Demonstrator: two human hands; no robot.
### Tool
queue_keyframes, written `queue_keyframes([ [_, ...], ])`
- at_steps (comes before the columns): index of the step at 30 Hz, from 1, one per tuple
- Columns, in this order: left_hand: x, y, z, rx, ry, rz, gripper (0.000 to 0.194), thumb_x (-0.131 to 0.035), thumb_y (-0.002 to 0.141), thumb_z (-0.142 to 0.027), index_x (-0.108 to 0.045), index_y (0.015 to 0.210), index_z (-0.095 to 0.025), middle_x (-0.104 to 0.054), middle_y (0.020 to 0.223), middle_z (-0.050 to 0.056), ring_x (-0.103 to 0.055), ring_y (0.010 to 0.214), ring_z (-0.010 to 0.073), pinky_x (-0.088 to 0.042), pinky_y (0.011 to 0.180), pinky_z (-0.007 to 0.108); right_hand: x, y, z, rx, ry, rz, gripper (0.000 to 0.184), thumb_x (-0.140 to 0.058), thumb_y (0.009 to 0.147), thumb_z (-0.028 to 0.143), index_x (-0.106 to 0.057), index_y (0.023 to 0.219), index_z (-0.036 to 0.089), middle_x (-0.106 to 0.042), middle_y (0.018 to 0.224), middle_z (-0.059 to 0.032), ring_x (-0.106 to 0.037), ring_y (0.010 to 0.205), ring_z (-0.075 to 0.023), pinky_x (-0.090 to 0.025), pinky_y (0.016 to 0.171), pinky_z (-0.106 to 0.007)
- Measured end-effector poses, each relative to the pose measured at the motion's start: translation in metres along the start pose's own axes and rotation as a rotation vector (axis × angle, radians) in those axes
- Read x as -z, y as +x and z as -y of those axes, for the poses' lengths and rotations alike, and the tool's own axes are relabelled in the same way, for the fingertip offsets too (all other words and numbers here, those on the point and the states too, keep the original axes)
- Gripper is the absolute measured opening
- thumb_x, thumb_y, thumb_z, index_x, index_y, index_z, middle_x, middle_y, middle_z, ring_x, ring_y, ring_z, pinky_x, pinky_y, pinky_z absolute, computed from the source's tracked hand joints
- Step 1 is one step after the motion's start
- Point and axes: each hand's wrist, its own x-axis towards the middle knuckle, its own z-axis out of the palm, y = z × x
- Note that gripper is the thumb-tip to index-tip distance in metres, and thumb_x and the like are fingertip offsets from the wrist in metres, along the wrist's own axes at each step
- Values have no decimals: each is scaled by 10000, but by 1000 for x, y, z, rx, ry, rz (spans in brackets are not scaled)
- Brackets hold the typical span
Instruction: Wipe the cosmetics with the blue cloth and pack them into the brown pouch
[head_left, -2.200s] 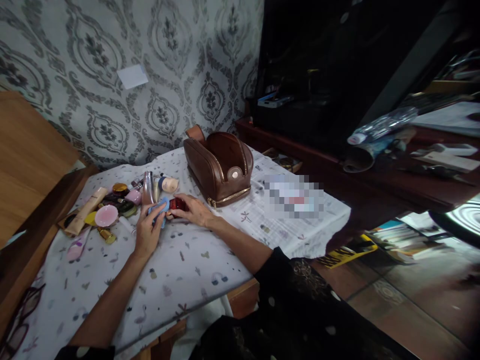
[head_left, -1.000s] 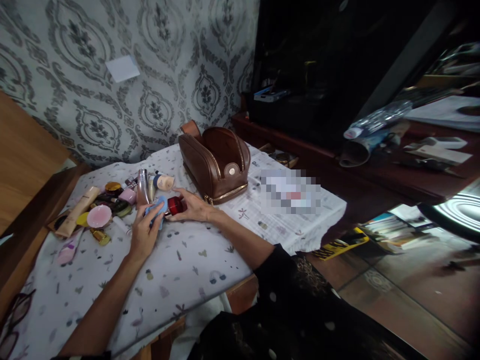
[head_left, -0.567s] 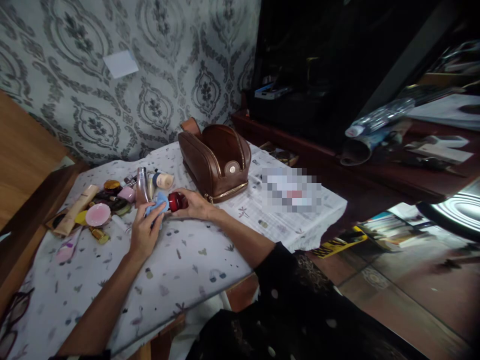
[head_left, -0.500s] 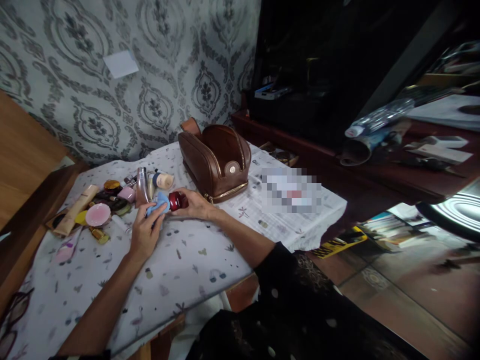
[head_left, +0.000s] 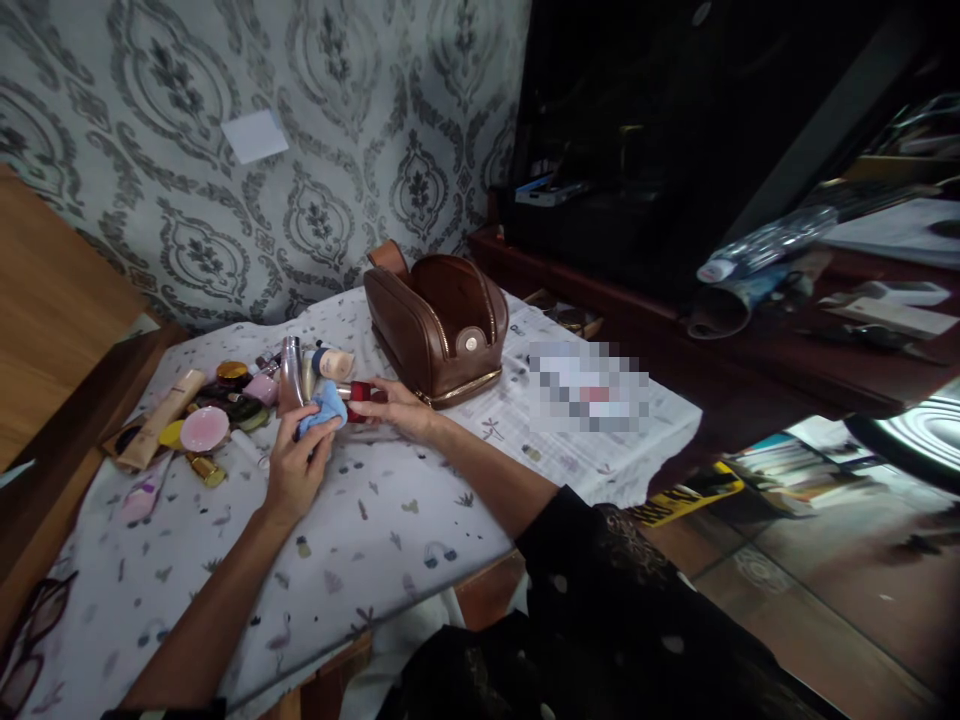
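My left hand (head_left: pixel 294 468) is closed on a small blue cloth (head_left: pixel 320 408), which it presses against a small red bottle (head_left: pixel 358 393). My right hand (head_left: pixel 395 403) grips that red bottle from the right, just above the patterned white tablecloth (head_left: pixel 360 520). A brown leather toiletry bag (head_left: pixel 440 325) stands open right behind my right hand. To the left of my left hand lies a cluster of cosmetics: a silver tube (head_left: pixel 291 374), a beige foundation bottle (head_left: pixel 335 362), a pink round compact (head_left: pixel 204 428) and a long beige tube (head_left: pixel 160 418).
Newspaper (head_left: pixel 592 425) covers the table's right end. A dark wooden cabinet (head_left: pixel 750 350) with clutter stands to the right, patterned wallpaper (head_left: pixel 300 150) is behind. Wooden furniture (head_left: pixel 52 310) borders the left. Books (head_left: pixel 780 470) lie on the tiled floor.
The red bottle has been turned in my right hand and now lies more sideways; my left hand keeps the blue cloth on it. The camera view shifted slightly.
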Motion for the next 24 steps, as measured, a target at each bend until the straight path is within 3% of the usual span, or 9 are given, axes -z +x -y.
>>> queue_keyframes([
  [8,5,-3,4,65,-90,-52,103,-586,925,-196,-682,954,-217,-668,1132,60,-646,1061,190,-500,947,326,1,-5,13,-103,222,204,403,-852,708,404,-653,933,136,-699,737,-11,-619,588,-88,-495,555,-183],
  [14,6,-4,5,87,-133,-34,102,-585,921,-197,-671,974,-212,-690,1102,55,-660,1029,185,-502,912,308,4,-7,17,-182,216,238,321,-805,776,386,-668,894,120,-705,714,-20,-623,586,-94,-506,564,-192],
  [24,6,-2,8,165,-133,-52,113,-569,931,-242,-660,982,-197,-690,1074,58,-659,1002,185,-508,886,315,1,-7,9,-189,114,300,455,-839,719,387,-680,1051,120,-710,767,-26,-622,607,-99,-492,551,-184],
])
